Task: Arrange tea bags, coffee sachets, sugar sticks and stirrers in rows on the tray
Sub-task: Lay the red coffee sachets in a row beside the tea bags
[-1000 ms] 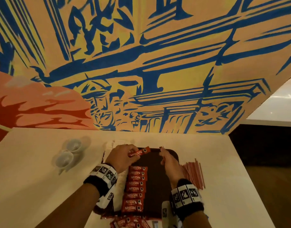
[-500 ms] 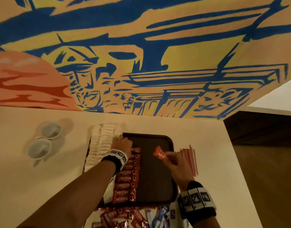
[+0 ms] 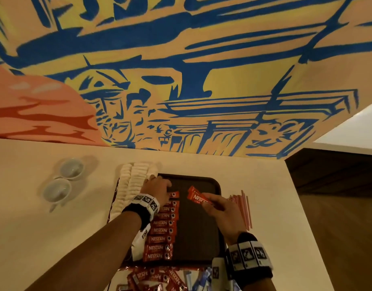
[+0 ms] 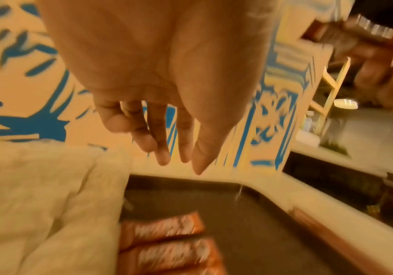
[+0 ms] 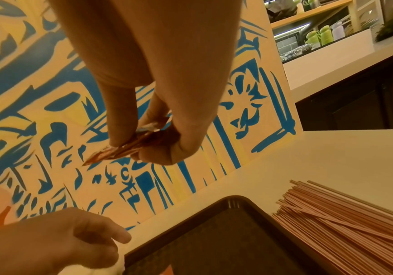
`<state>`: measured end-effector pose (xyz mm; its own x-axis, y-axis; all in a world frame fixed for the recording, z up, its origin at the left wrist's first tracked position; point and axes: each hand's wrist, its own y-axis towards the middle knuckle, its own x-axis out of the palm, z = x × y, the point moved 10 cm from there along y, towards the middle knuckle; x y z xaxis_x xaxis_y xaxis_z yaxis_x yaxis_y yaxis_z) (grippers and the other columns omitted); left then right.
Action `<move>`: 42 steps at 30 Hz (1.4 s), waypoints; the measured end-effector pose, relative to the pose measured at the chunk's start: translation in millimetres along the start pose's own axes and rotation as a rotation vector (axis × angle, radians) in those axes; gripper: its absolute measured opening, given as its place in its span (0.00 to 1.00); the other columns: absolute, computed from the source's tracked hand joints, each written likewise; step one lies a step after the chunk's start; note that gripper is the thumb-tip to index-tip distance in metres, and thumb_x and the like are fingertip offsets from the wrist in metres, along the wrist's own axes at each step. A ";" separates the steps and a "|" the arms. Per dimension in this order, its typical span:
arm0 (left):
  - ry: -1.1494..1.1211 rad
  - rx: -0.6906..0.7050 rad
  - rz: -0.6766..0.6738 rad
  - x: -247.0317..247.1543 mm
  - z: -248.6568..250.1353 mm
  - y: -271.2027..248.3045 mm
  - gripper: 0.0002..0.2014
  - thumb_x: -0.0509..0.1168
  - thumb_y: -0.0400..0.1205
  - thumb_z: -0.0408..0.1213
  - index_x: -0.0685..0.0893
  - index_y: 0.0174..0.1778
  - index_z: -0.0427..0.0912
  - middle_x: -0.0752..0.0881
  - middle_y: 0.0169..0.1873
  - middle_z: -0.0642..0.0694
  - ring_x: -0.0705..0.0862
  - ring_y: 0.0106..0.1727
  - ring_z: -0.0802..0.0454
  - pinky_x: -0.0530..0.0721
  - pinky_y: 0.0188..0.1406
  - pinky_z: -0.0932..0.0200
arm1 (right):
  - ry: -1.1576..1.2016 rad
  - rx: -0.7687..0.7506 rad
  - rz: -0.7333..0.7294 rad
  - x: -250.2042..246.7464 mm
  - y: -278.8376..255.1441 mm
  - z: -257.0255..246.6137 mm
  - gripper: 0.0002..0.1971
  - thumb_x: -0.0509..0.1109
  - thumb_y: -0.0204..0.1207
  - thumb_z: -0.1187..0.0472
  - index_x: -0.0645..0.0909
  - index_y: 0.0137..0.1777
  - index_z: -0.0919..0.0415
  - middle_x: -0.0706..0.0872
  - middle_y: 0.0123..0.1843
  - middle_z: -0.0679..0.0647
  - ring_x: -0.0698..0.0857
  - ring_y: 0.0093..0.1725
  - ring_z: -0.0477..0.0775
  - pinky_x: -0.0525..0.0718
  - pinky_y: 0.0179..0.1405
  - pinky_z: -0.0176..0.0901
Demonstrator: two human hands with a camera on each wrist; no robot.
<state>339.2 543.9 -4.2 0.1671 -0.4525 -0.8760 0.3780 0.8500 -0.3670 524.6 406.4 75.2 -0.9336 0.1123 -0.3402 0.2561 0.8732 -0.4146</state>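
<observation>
Head view: the right hand [image 3: 220, 208] pinches a few sachets [image 3: 196, 197] above the tray [image 3: 198, 238], long axes slanting toward the sachet row [image 3: 163, 229] lying leftward, where the slack-fingered, empty left hand [image 3: 157, 189] is nearer.

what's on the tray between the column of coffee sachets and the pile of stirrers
In the head view, bare dark tray lies between the column of coffee sachets and the stirrers; above its far part the right hand holds red sachets in the air.

Blue-yellow mural wall [image 3: 180, 80] behind pale counter [image 3: 34, 227].
</observation>
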 end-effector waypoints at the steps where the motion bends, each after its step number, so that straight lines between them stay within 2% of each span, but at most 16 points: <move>1: -0.118 -0.004 0.028 -11.0 2.5 -8.5 0.18 0.69 0.82 0.44 0.83 0.69 0.57 0.84 0.63 0.51 0.78 0.69 0.47 0.77 0.71 0.48 | 0.002 -0.014 -0.002 -1.4 -1.4 -3.9 0.15 0.74 0.81 0.56 0.86 0.66 0.42 0.88 0.62 0.39 0.84 0.63 0.38 0.82 0.64 0.35; 4: -0.507 0.032 0.078 -45.7 12.3 -40.9 0.13 0.71 0.82 0.43 0.87 0.63 0.57 0.88 0.53 0.56 0.86 0.58 0.56 0.84 0.60 0.56 | 0.071 -0.052 0.006 -2.5 -6.5 -19.2 0.15 0.77 0.78 0.58 0.86 0.63 0.42 0.90 0.59 0.43 0.86 0.61 0.42 0.85 0.64 0.44; 7: -0.866 0.120 0.071 -81.2 27.6 -81.6 0.10 0.68 0.85 0.39 0.89 0.60 0.52 0.90 0.51 0.55 0.87 0.49 0.63 0.85 0.48 0.65 | 0.150 -0.093 0.035 -3.0 -12.6 -35.9 0.14 0.82 0.73 0.62 0.88 0.57 0.48 0.93 0.54 0.47 0.90 0.58 0.47 0.87 0.56 0.41; 9: -0.985 0.148 0.059 -96.7 34.3 -107.4 0.10 0.66 0.87 0.40 0.90 0.61 0.51 0.91 0.48 0.52 0.87 0.43 0.62 0.81 0.38 0.68 | 0.157 -0.126 0.005 0.7 -20.9 -47.9 0.14 0.82 0.73 0.64 0.88 0.55 0.50 0.93 0.53 0.47 0.90 0.57 0.46 0.86 0.53 0.37; 11: -1.058 0.145 0.051 -103.6 35.8 -128.0 0.10 0.66 0.87 0.42 0.90 0.61 0.51 0.91 0.48 0.47 0.87 0.42 0.57 0.80 0.36 0.68 | 0.166 -0.143 -0.044 5.0 -31.6 -58.1 0.14 0.81 0.74 0.65 0.87 0.57 0.51 0.92 0.54 0.46 0.89 0.57 0.45 0.86 0.54 0.38; 16: -1.038 0.133 0.139 -116.0 40.0 -165.7 0.06 0.70 0.85 0.35 0.91 0.54 0.40 0.91 0.41 0.44 0.86 0.38 0.55 0.81 0.34 0.65 | 0.249 -0.184 -0.181 16.2 -57.3 -68.8 0.18 0.80 0.73 0.70 0.85 0.60 0.53 0.93 0.56 0.49 0.90 0.57 0.47 0.88 0.48 0.36; 18: -1.049 0.103 0.206 -120.1 37.4 -177.2 0.05 0.70 0.84 0.33 0.91 0.52 0.38 0.91 0.40 0.44 0.86 0.37 0.55 0.81 0.34 0.64 | 0.283 -0.175 -0.176 14.2 -65.4 -66.1 0.19 0.79 0.73 0.72 0.86 0.60 0.54 0.93 0.54 0.51 0.91 0.56 0.48 0.89 0.47 0.38; 24: -1.075 0.040 0.352 -123.1 28.5 -201.7 0.03 0.71 0.83 0.30 0.91 0.50 0.38 0.92 0.38 0.43 0.87 0.34 0.56 0.83 0.38 0.58 | 0.365 -0.039 -0.127 6.4 -80.4 -47.4 0.14 0.64 0.82 0.77 0.88 0.55 0.62 0.90 0.55 0.61 0.91 0.55 0.60 0.93 0.49 0.51; 26: -1.043 0.048 0.367 -120.3 32.0 -206.0 0.03 0.73 0.82 0.31 0.91 0.49 0.39 0.93 0.37 0.44 0.87 0.33 0.56 0.83 0.36 0.60 | 0.398 -0.009 -0.161 13.7 -82.0 -46.3 0.12 0.64 0.84 0.72 0.90 0.53 0.65 0.91 0.56 0.64 0.91 0.55 0.60 0.92 0.55 0.54; 28: -1.021 0.045 0.388 -117.6 34.6 -209.1 0.03 0.74 0.81 0.33 0.92 0.48 0.41 0.93 0.36 0.46 0.87 0.32 0.56 0.83 0.35 0.63 | 0.424 -0.016 -0.233 25.8 -85.9 -52.8 0.10 0.69 0.85 0.62 0.90 0.54 0.64 0.93 0.55 0.59 0.92 0.54 0.55 0.90 0.60 0.54; 31: -1.048 0.066 0.388 -118.0 39.8 -214.0 0.04 0.74 0.81 0.33 0.92 0.49 0.40 0.92 0.34 0.47 0.87 0.32 0.58 0.83 0.34 0.65 | 0.446 -0.062 -0.277 35.4 -88.2 -63.7 0.18 0.75 0.78 0.49 0.89 0.57 0.65 0.94 0.53 0.56 0.92 0.55 0.52 0.88 0.60 0.48; 33: -1.116 0.112 0.379 -122.7 42.4 -218.0 0.06 0.74 0.80 0.31 0.91 0.52 0.39 0.91 0.32 0.45 0.86 0.31 0.56 0.83 0.36 0.65 | 0.468 -0.095 -0.283 33.9 -86.3 -67.3 0.21 0.75 0.75 0.49 0.89 0.56 0.68 0.93 0.54 0.59 0.91 0.56 0.55 0.87 0.58 0.46; 35: -1.224 0.138 0.351 -124.1 40.2 -217.3 0.09 0.74 0.80 0.30 0.90 0.55 0.37 0.90 0.31 0.44 0.85 0.32 0.53 0.84 0.38 0.64 | 0.539 -0.095 -0.315 33.6 -84.9 -68.4 0.19 0.73 0.79 0.53 0.88 0.58 0.72 0.93 0.55 0.62 0.91 0.54 0.55 0.86 0.56 0.45; 38: -1.261 0.127 0.314 -120.1 31.6 -206.9 0.10 0.73 0.81 0.30 0.89 0.58 0.40 0.92 0.36 0.42 0.87 0.39 0.51 0.84 0.42 0.60 | 0.515 -0.105 -0.300 35.2 -79.0 -72.0 0.16 0.72 0.82 0.56 0.88 0.55 0.72 0.93 0.53 0.62 0.92 0.51 0.53 0.87 0.50 0.41; 40: -1.096 0.134 0.313 -120.4 29.0 -198.2 0.11 0.73 0.82 0.34 0.89 0.61 0.46 0.93 0.46 0.47 0.89 0.49 0.57 0.85 0.49 0.59 | 0.411 -0.108 -0.249 35.4 -72.0 -72.7 0.14 0.72 0.81 0.54 0.89 0.51 0.68 0.94 0.49 0.58 0.92 0.49 0.51 0.88 0.50 0.41; 42: -0.861 0.172 0.308 -122.5 33.7 -190.1 0.15 0.75 0.81 0.42 0.87 0.64 0.54 0.90 0.57 0.56 0.85 0.59 0.63 0.81 0.57 0.63 | 0.331 -0.104 -0.204 32.3 -62.0 -71.2 0.15 0.73 0.81 0.51 0.90 0.51 0.65 0.94 0.48 0.54 0.93 0.50 0.51 0.88 0.55 0.46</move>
<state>277.5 428.7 183.4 0.8748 -0.3159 -0.3673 0.3226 0.9455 -0.0449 460.7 389.7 150.0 -0.9972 0.0638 0.0378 0.0464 0.9350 -0.3517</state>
